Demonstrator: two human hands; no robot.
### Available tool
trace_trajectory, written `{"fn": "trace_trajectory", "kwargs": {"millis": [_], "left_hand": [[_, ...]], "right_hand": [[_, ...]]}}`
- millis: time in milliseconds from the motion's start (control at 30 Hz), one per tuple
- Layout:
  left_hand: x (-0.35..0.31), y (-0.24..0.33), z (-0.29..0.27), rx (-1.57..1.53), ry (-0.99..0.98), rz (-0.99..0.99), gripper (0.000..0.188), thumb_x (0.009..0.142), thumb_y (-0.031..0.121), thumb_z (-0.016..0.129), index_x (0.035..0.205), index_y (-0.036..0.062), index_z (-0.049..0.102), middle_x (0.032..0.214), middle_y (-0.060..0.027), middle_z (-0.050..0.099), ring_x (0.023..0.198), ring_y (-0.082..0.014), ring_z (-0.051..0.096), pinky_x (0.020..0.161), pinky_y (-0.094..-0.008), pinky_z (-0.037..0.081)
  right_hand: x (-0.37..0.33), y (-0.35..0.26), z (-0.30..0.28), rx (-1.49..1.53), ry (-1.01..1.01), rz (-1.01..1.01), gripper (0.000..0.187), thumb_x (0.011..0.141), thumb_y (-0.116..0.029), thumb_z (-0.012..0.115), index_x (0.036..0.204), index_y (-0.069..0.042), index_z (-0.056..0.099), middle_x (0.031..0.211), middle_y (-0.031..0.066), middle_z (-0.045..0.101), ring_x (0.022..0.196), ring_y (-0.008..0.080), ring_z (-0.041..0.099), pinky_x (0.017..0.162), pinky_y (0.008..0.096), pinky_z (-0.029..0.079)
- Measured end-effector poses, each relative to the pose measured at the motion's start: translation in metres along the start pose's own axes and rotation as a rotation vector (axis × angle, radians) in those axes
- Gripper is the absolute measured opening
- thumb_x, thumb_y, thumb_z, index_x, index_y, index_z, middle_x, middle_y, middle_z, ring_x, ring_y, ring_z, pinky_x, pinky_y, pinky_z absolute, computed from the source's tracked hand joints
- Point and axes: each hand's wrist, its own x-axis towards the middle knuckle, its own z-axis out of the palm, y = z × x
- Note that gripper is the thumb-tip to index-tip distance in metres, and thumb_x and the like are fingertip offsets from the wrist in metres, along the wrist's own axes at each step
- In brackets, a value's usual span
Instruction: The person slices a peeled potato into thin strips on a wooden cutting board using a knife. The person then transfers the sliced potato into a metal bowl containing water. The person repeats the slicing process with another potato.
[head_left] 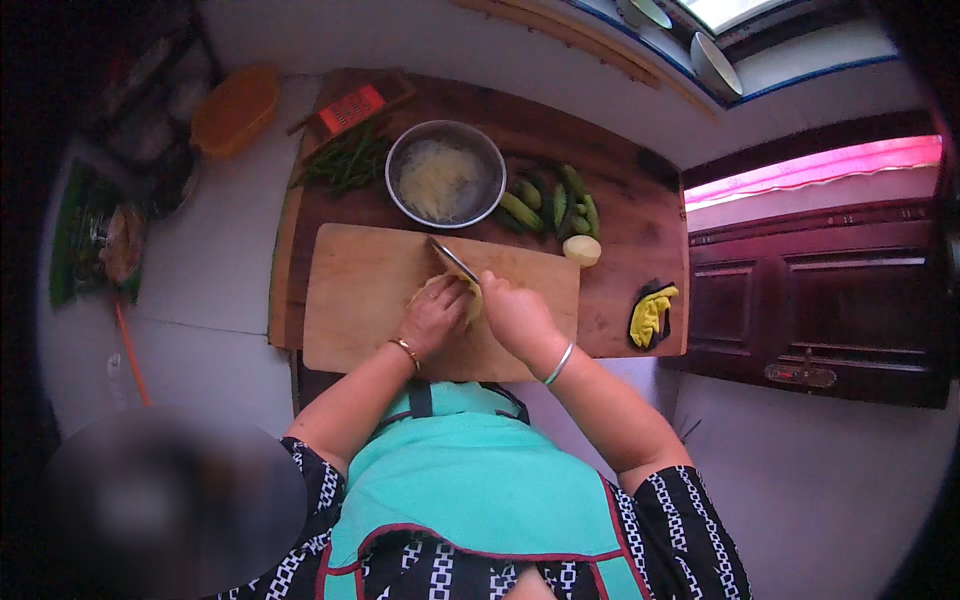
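On a wooden cutting board (360,290), my left hand (433,315) presses with bent fingers on a small pile of thin pale-yellow slices (472,303), which look like potato. My right hand (520,318) is closed around the handle of a kitchen knife (455,260). Its blade slants toward the far left, right beside my left fingertips, over the slices. Part of the pile is hidden under my hand. Just beyond the board, a metal bowl (392,185) holds pale shreds (438,185) in what looks like water. A peeled potato (581,250) lies by the board's far right corner.
Several long green peppers (560,205) lie right of the bowl, with thin green beans (345,165) to its left. Behind the beans is a red-faced slicer (352,107). A yellow and black cloth (653,315) rests near the table's right edge. An orange basket (235,110) stands at far left.
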Motion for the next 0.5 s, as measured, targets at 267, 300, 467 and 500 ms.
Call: {"fn": "trace_trajectory", "kwargs": {"millis": [267, 300, 467, 500], "left_hand": [[0.000, 0.006, -0.003, -0.021, -0.051, -0.039, 0.034, 0.073, 0.016, 0.065, 0.105, 0.0045, 0.060, 0.116, -0.0115, 0.057, 0.116, -0.0309, 0.051, 0.098, -0.0423, 0.043], [0.000, 0.003, -0.001, -0.016, -0.027, -0.020, 0.034, 0.073, 0.015, 0.065, 0.105, 0.0047, 0.060, 0.116, -0.0116, 0.057, 0.116, -0.0309, 0.051, 0.098, -0.0422, 0.043], [0.005, 0.004, 0.003, -0.002, -0.013, 0.018, 0.035, 0.073, 0.015, 0.065, 0.105, 0.0040, 0.059, 0.116, -0.0138, 0.057, 0.114, -0.0316, 0.052, 0.097, -0.0430, 0.043], [0.002, 0.006, -0.003, -0.014, -0.024, 0.001, 0.034, 0.073, 0.014, 0.065, 0.105, 0.0044, 0.060, 0.116, -0.0131, 0.057, 0.114, -0.0310, 0.052, 0.097, -0.0423, 0.043]], "right_hand": [[0.010, 0.003, -0.011, -0.053, -0.057, -0.022, 0.015, 0.085, -0.007, 0.047, 0.100, -0.004, 0.046, 0.083, 0.0165, 0.062, 0.065, 0.0340, 0.065, 0.054, 0.0426, 0.053], [0.008, 0.000, -0.009, -0.023, -0.080, 0.032, 0.015, 0.086, -0.007, 0.046, 0.100, -0.004, 0.045, 0.085, 0.0180, 0.062, 0.068, 0.0364, 0.064, 0.056, 0.0449, 0.052], [-0.013, 0.017, 0.018, 0.102, -0.022, 0.076, 0.015, 0.086, -0.006, 0.045, 0.100, -0.002, 0.044, 0.088, 0.0214, 0.062, 0.074, 0.0411, 0.063, 0.060, 0.0497, 0.051], [-0.010, 0.011, 0.012, 0.106, -0.042, 0.064, 0.015, 0.085, -0.005, 0.045, 0.100, -0.003, 0.044, 0.087, 0.0215, 0.062, 0.073, 0.0410, 0.063, 0.060, 0.0497, 0.051]]}}
